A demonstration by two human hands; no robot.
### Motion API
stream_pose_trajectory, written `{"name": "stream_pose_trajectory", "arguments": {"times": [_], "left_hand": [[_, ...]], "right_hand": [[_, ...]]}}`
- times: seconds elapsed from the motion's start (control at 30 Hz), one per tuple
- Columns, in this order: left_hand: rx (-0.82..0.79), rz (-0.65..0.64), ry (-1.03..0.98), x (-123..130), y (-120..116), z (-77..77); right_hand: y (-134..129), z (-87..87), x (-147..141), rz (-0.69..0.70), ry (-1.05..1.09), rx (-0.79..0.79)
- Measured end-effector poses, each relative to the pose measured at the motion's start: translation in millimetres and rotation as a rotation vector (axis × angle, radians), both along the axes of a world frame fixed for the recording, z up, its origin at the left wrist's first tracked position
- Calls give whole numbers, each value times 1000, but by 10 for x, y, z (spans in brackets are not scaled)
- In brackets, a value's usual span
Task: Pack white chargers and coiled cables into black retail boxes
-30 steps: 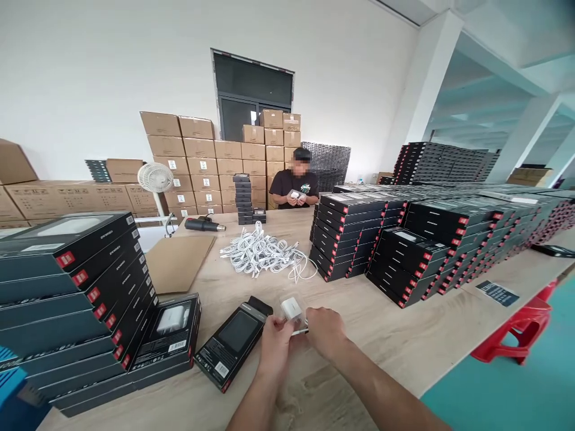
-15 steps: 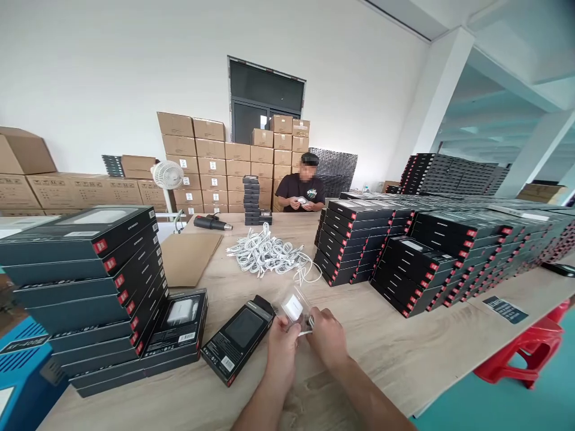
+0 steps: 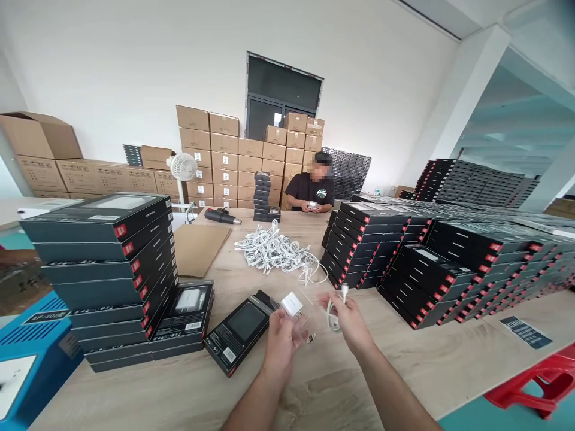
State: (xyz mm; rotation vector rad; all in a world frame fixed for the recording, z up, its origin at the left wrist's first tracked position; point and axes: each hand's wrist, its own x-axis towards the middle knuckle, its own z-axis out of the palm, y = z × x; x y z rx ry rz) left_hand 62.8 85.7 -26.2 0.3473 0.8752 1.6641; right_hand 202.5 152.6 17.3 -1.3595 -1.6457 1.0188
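Note:
My left hand (image 3: 284, 336) is closed on a clear plastic tray (image 3: 307, 311) that carries a white charger (image 3: 291, 304). To its right, my right hand (image 3: 345, 317) grips a coiled white cable (image 3: 333, 318), one connector pointing up above the fingers. A small dark-tipped connector (image 3: 311, 338) shows just right of the left fingers. Beside my left hand lies a black box (image 3: 240, 329) with a window and its end flap raised. Beyond both hands a heap of white cables (image 3: 274, 248) rests on the table.
Stacked black boxes stand at left (image 3: 103, 269) and in long rows at right (image 3: 372, 239). A heat gun (image 3: 222, 216) and cardboard sheet (image 3: 200, 248) lie behind the left stack. A person (image 3: 314, 185) sits across the table (image 3: 386, 371). A blue machine (image 3: 40, 341) is at lower left.
My right hand has moved right, away from the tray, with the coiled cable in it. The tray stays in my left hand. The whole view has shifted slightly.

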Motion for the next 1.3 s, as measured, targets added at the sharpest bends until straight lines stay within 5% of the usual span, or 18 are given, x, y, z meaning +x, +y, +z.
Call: {"name": "stream_pose_trajectory", "arguments": {"times": [0.1, 0.33, 0.47, 0.53, 0.63, 0.9, 1.03, 1.3], "left_hand": [[27, -45, -12, 10, -8, 18], [0, -30, 119, -43, -60, 102], [-111, -267, 80, -102, -93, 180], [-99, -336, 56, -97, -91, 198], [-28, -257, 25, -41, -63, 188], [114, -148, -7, 76, -71, 159], [177, -120, 29, 66, -112, 209], [196, -320, 67, -1, -133, 155]], "right_hand": [[-67, -112, -60, -99, 322, -105], [-178, -343, -143, -270, 449, 29], [-153, -223, 7, -386, 546, -14], [-177, -139, 66, -365, 498, -6], [-235, -115, 58, -288, 396, 60], [-273, -571, -124, -247, 193, 354], [-331, -637, -138, -186, 150, 450], [-402, -572, -46, -89, 192, 350]]}}
